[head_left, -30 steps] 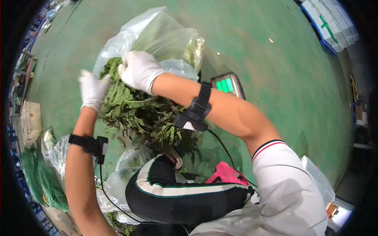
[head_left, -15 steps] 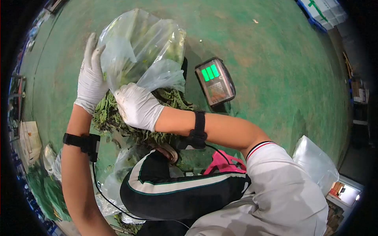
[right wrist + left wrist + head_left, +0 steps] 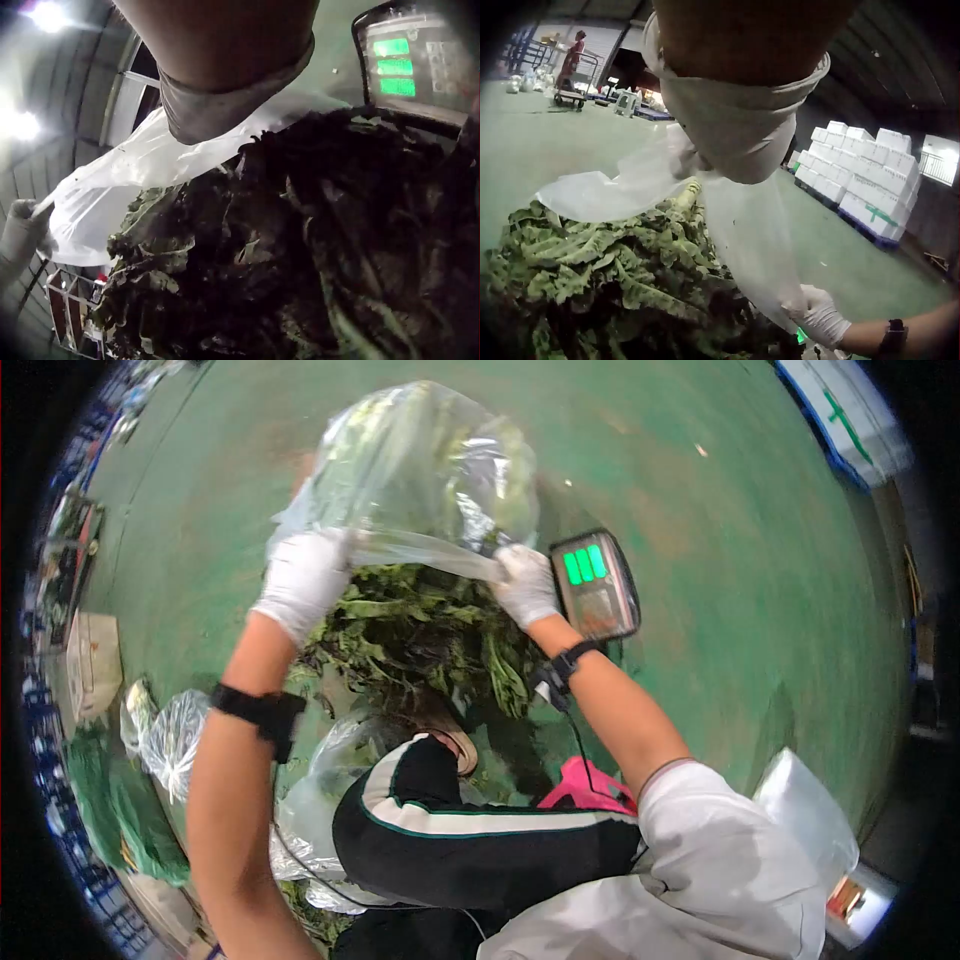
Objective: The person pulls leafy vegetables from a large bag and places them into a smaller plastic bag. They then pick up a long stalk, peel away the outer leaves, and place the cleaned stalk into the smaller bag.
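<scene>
A clear plastic bag (image 3: 410,470) lies over a bunch of leafy green vegetables (image 3: 410,625), its mouth toward me and the dark leaves spilling out below. At the left end of the mouth, my white-gloved left hand (image 3: 303,578) grips the bag's edge. My gloved right hand (image 3: 526,586) pinches the same edge at the right end, so the rim is stretched between them. In the left wrist view the plastic runs from the left hand down to the right hand (image 3: 817,313). The right wrist view shows the leaves (image 3: 225,247) under the lifted film.
A scale display with green digits (image 3: 597,585) stands just right of the right hand. Plastic bags (image 3: 315,810) lie by my bent leg, near a pink object (image 3: 590,785). White boxes (image 3: 870,180) are stacked farther off, and a person stands by a trolley (image 3: 571,94).
My right hand has moved from the left side of the bag to its right, and the bag mouth has spread wide. The left hand, straight-fingered half a second ago, now holds the edge.
</scene>
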Demonstrator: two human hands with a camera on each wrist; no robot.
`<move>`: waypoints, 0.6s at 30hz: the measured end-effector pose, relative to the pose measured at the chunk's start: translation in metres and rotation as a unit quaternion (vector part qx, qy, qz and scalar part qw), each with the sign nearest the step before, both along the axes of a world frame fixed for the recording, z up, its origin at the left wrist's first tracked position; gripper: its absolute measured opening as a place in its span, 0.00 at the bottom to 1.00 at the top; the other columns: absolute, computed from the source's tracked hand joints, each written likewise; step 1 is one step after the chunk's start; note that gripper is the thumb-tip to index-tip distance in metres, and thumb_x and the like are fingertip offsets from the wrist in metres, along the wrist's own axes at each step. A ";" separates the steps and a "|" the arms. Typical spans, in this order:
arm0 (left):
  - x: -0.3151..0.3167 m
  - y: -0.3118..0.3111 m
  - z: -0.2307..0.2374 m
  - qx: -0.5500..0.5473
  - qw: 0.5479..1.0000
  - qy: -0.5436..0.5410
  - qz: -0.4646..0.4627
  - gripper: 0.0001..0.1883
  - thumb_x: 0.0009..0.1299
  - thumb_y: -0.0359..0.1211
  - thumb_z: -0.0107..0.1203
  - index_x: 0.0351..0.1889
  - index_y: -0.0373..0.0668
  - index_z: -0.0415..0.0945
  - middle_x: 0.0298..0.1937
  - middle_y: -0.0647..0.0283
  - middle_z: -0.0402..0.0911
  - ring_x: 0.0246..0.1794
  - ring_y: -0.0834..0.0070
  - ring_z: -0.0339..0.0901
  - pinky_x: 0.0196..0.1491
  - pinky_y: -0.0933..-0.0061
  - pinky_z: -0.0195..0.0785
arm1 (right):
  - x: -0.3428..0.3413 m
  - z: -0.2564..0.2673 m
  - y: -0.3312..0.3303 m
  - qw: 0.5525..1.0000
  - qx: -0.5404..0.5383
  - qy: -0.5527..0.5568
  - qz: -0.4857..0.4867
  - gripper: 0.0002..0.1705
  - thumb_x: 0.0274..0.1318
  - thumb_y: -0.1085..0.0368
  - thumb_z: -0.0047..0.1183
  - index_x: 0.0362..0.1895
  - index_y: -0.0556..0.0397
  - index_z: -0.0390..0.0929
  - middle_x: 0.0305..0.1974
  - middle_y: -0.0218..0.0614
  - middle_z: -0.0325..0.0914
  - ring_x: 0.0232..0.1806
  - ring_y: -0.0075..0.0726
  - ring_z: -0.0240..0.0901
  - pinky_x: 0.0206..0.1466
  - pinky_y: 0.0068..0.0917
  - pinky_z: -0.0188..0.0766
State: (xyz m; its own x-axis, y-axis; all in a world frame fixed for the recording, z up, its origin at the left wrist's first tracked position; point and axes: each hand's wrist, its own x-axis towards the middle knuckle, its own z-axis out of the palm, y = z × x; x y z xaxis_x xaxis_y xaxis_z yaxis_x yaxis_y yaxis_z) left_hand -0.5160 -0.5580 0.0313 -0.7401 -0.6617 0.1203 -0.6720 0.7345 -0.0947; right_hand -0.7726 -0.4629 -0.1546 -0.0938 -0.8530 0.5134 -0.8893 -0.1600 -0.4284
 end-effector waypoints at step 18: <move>0.191 -0.026 0.035 0.087 0.928 0.108 0.347 0.16 0.63 0.43 0.52 0.32 0.38 0.79 0.31 0.44 0.78 0.37 0.49 0.77 0.40 0.58 0.70 | 0.073 0.146 -0.024 0.564 0.193 -0.785 0.171 0.20 0.63 0.51 0.44 0.40 0.55 0.75 0.29 0.30 0.75 0.23 0.29 0.68 0.27 0.19 0.64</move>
